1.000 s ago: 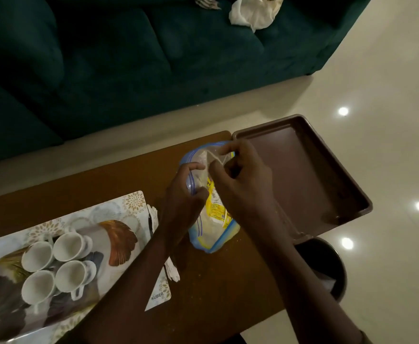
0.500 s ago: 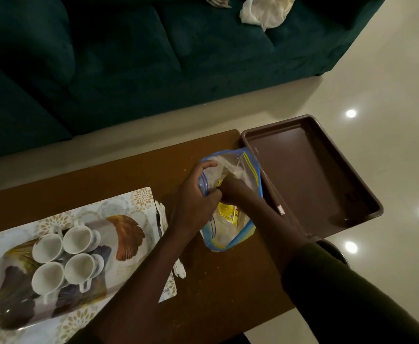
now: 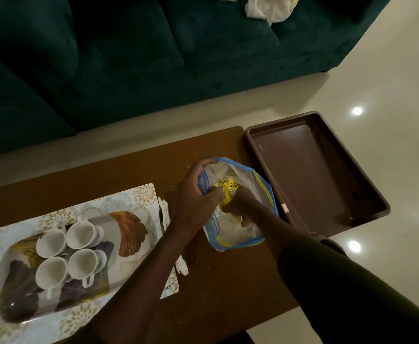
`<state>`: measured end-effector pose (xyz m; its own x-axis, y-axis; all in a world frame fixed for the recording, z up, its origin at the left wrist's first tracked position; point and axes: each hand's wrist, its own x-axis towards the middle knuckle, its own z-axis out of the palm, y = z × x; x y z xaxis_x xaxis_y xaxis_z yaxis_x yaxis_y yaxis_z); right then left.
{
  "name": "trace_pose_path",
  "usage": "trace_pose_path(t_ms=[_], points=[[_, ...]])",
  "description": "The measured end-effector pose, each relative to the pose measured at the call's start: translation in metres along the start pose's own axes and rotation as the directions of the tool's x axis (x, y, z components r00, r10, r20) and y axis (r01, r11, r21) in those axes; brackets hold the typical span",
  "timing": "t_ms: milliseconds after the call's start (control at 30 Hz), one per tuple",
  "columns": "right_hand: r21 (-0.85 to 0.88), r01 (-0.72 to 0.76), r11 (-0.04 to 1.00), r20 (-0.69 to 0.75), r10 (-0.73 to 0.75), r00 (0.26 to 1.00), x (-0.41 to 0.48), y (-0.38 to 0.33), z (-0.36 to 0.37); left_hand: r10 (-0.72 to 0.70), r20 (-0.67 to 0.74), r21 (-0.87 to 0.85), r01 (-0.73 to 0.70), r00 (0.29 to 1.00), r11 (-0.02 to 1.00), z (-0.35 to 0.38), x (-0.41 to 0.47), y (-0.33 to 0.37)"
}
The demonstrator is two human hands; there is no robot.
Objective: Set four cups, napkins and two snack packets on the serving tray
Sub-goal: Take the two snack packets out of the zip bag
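A clear zip bag with a blue rim [image 3: 250, 192] lies on the brown table [image 3: 119, 170]. My left hand [image 3: 196, 197] grips the bag's open mouth on its left side. My right hand [image 3: 238, 199] is inside the bag, fingers closed on a yellow snack packet [image 3: 227, 186]. Several white cups [image 3: 79, 235] stand close together on a patterned serving tray [image 3: 129, 225] at the left. White napkins [image 3: 165, 209] peek out from under my left forearm, beside the tray's right edge.
An empty brown tray [image 3: 312, 170] sits at the table's right end, overhanging the floor. A dark green sofa [image 3: 129, 58] with a white cloth [image 3: 270, 7] stands beyond the table. A dark round stool or bin [image 3: 337, 247] shows below the brown tray.
My right hand has gone from the bag's rim down into the bag and closed on the yellow packet. The left hand keeps holding the bag's mouth open.
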<state>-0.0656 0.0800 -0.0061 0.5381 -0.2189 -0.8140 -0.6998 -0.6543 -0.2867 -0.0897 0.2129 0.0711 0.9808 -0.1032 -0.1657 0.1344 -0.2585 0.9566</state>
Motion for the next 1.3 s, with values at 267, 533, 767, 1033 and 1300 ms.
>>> trace_pose_path(t_ms=[267, 533, 767, 1033, 1300], points=[[-0.213, 0.199, 0.956, -0.116, -0.227, 0.967, -0.001, 0.013, -0.012, 0.017, 0.005, -0.08, -0.016, 1.0, 0.997, 0.008, 0.0, -0.003], [-0.345, 0.25, 0.905, -0.063, -0.289, 0.955, -0.011, -0.007, -0.045, 0.018, 0.025, -0.13, -0.014, 1.0, 0.991, 0.025, -0.001, -0.004], [-0.299, 0.372, 0.878, -0.067, -0.409, 0.91, -0.047, -0.028, -0.076, 0.053, -0.059, -0.099, -0.058, 0.997, 0.993, 0.026, 0.005, -0.006], [0.285, 0.362, 0.888, -0.147, -0.333, 0.932, -0.102, -0.022, -0.147, 0.072, -0.208, 0.002, -0.073, 0.975, 0.997, 0.02, 0.009, -0.008], [0.638, 0.157, 0.754, 0.017, -0.217, 0.976, -0.063, 0.037, -0.177, 0.006, -0.237, -0.007, -0.007, 0.971, 1.0, 0.026, 0.019, -0.001]])
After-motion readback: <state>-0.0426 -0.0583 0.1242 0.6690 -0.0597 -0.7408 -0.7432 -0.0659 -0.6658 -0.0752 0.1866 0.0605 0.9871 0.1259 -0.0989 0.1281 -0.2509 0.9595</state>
